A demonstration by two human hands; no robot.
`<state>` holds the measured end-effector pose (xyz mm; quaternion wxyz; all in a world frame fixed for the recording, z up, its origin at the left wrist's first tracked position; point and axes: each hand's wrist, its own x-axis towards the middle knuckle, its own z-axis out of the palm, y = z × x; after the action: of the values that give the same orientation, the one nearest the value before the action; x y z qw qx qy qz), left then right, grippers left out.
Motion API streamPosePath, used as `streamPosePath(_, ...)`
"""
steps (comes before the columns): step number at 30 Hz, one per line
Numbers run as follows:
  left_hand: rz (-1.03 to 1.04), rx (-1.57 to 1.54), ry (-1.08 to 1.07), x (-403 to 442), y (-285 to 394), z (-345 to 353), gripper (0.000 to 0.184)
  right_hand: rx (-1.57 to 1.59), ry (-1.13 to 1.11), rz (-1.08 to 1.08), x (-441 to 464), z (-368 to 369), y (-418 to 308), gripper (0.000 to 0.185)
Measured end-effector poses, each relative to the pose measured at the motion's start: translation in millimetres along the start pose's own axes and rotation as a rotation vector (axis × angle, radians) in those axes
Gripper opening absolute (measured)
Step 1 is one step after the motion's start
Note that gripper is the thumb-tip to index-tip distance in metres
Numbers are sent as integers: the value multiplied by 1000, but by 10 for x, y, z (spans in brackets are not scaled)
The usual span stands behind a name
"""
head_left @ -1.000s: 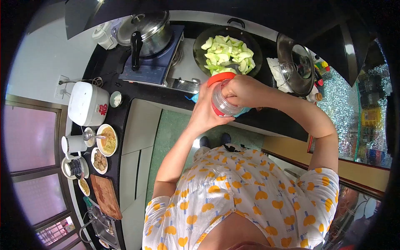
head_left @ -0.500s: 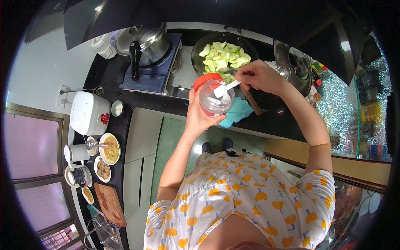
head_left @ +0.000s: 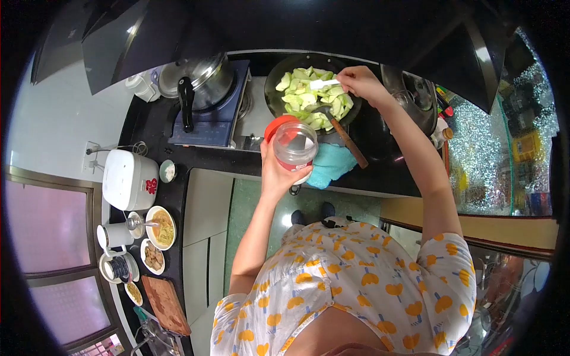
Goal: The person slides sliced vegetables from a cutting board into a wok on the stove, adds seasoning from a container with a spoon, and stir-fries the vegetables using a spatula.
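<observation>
In my left hand (head_left: 276,172) is a clear jar (head_left: 295,144), held open side up near the counter's front edge, with a red lid (head_left: 278,126) tipped back beside its rim. My right hand (head_left: 359,83) pinches a small white spoon (head_left: 325,83) above the wok (head_left: 275,102). Pale green vegetable slices (head_left: 306,98) fill much of the wok. A wooden-handled spatula (head_left: 348,142) leans out over the wok's front rim, beside a turquoise cloth (head_left: 332,163).
A pot (head_left: 208,83) stands on a blue induction cooker (head_left: 205,126) left of the wok. A wok lid (head_left: 420,107) is at the right. Along the left counter are a rice cooker (head_left: 126,180), filled dishes (head_left: 161,228) and a cutting board (head_left: 165,304).
My right hand has come out of the jar with the white spoon and moved up over the wok. The jar has shifted left and lower, uncovering the turquoise cloth and spatula handle.
</observation>
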<state>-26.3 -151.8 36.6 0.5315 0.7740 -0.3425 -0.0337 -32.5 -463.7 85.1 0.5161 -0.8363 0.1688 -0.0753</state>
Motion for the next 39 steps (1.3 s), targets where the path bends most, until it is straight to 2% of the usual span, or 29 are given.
streamPosePath(3, 4, 19, -3, -17, 17, -30, 90, 90, 114, 82, 247, -22, 93, 19)
streamPosePath(7, -16, 70, 35, -75, -52, -43, 90, 14, 235, 71, 616, -4, 516, 21)
streamPosePath(11, -7, 66, 21, -89, -59, -109, 89, 117, 181, 107, 850, -19, 697, 25)
streamPosePath(14, -35, 51, 30, -90, -55, -120, 89, 62, 250, 301, 684, -12, 339, 28)
streamPosePath(20, -25, 66, 21, -52, -104, -137, 90, 208, 231, 208, 780, -42, 562, 31)
streamPosePath(23, -11, 60, 16, -33, -114, -112, 90, 116, 239, 238, 845, -102, 744, 31)
streamPosePath(26, -1, 72, 2, 5, -125, -98, 89, 196, 230, 161, 728, -122, 621, 31)
streamPosePath(29, -7, 54, -16, 8, -128, -80, 88, 193, 214, 290, 920, -167, 892, 31)
streamPosePath(32, -12, 43, -26, 15, -112, -63, 87, 15, 280, 395, 698, -162, 603, 33)
streamPosePath(35, 7, 62, -37, 34, -95, -60, 87, 116, 275, 284, 841, -163, 896, 35)
streamPosePath(38, 10, 69, -45, 61, -106, -52, 87, 98, 229, 395, 569, -202, 515, 34)
streamPosePath(39, 5, 70, -45, 69, -125, -46, 87, 95, 202, 325, 509, -190, 440, 33)
